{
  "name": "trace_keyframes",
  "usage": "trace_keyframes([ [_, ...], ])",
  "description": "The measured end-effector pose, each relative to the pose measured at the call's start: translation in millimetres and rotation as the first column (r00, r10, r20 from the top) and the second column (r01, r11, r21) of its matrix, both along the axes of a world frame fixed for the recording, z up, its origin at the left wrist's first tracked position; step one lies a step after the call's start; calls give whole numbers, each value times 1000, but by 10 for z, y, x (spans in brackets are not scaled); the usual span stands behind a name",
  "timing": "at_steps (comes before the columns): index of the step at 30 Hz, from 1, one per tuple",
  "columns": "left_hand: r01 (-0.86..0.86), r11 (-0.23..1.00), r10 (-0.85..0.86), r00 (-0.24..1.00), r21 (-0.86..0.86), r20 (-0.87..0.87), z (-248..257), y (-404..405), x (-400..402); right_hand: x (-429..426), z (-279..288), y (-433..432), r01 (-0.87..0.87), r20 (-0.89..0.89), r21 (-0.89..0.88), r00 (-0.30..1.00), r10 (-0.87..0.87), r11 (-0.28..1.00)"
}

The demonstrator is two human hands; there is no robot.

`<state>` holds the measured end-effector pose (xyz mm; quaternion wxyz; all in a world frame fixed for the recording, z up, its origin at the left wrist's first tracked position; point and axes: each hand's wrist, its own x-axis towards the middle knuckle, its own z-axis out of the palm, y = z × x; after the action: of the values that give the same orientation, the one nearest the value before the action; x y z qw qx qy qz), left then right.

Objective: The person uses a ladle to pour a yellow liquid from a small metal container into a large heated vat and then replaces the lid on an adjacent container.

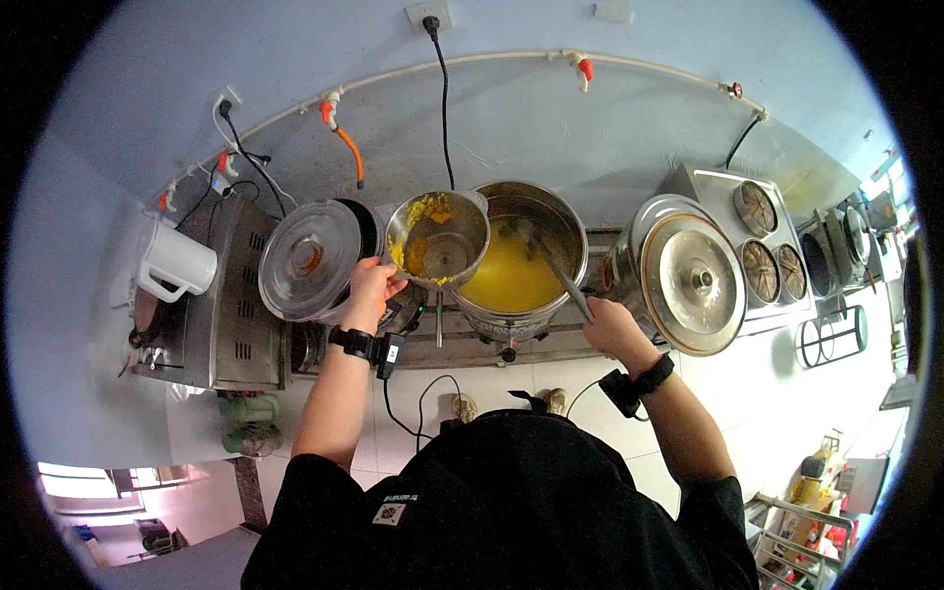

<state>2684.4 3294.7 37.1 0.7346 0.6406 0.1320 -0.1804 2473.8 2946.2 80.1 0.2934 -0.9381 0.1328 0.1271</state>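
Observation:
My left hand [371,284] grips the near-left rim of a metal bowl [463,254], whose inside bears yellow bits and smears. The bowl is tilted beside a large metal pot [579,221] that holds yellow liquid [509,276]. Closed around the handle of a metal utensil [564,279] is my right hand [616,328]; the utensil's far end reaches into the pot, its head partly hidden by the liquid or blur.
Left of the bowl lies a round metal lid [310,258] on another pot. A white plastic jug [177,259] stands on a steel appliance [247,295]. At right are a large pot lid [693,284] and a steel unit with round openings [758,269]. Taps line the wall pipe [501,55].

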Motion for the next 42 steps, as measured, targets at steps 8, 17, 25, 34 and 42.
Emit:
trace_keyframes([
  [8, 272, 942, -257, 961, 198, -98, 181, 59, 155, 180, -304, 40, -70, -36, -64, 997, 68, 995],
  [17, 402, 912, -410, 876, -85, -252, 158, 133, 167, 194, -281, -137, 457, -404, 758, 889, -215, 465],
  [25, 281, 955, -292, 949, -97, -117, 85, 95, -64, -445, -21, -263, 515, -478, 856, 827, -296, 56],
  [34, 86, 990, -80, 995, -108, 62, -12, -69, -12, -969, 907, -185, 510, -440, 857, 800, -407, 76],
  [42, -40, 995, 46, 997, -87, 61, 42, -561, 21, -1231, 1688, -130, 457, -339, 876, 810, -479, 153],
])
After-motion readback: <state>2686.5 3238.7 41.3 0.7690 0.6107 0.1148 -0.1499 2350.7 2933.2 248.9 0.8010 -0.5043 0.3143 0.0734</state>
